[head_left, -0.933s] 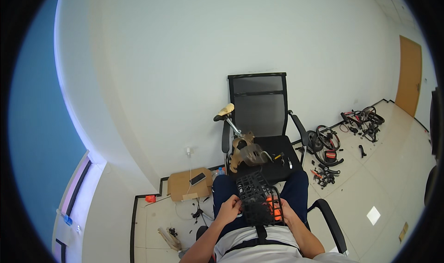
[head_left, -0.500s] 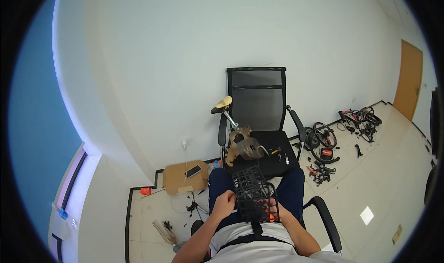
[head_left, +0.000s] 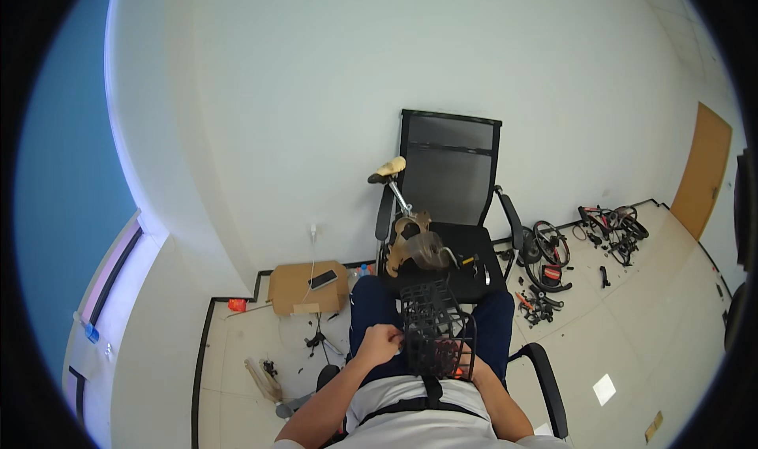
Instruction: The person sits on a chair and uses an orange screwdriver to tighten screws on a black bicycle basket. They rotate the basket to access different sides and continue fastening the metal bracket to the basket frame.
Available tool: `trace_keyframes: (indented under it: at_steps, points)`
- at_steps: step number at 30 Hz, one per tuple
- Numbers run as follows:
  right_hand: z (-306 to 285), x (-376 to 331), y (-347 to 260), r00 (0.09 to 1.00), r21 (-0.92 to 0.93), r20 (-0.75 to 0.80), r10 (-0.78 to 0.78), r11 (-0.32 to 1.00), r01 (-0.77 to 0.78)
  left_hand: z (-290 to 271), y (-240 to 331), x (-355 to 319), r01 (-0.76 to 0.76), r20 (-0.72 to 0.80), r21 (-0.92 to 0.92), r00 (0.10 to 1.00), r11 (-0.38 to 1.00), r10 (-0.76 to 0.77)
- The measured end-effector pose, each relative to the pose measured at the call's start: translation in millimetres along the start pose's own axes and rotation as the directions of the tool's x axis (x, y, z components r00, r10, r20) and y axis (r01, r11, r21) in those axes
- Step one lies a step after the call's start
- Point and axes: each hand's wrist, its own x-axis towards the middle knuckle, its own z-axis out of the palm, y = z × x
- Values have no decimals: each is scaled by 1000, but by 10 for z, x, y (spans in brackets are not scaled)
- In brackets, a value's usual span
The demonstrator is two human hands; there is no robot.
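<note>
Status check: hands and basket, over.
Left hand gripping black wire basket on lap. Right hand hidden behind basket. Office chair with parts just ahead.

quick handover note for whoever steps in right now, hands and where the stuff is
Left hand: closed grip on the left edge of the black wire basket, which sits on the lap.
Right hand: hidden behind the basket, grip unclear.
Office chair ahead holds small tools and a tan bike saddle on its post.
Wheels and parts lie on the floor to the right.
Done or left: cannot tell.

brown cardboard box [head_left: 304, 289], dark phone [head_left: 324, 279] atop
</note>
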Motion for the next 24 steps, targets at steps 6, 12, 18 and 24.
trace_keyframes:
  at_steps: [6,12,18,24]
  points:
    - [75,-45,3,949,43,-294,112,994,-104,53,-103,-3,-76,-51,90,995,993,81]
    - [656,-421,-415,955,61,-269,-125,987,147,-34,136,-49,53,54,14,997,999,-54]
    - [742,-459,-322,961,-381,-84,-262,900,212,-14,36,-32,44,96,42,994,998,-48]
    - [856,-498,-381,963,-108,-257,-79,993,52,49,22,12,107,162,34,981,994,-111]
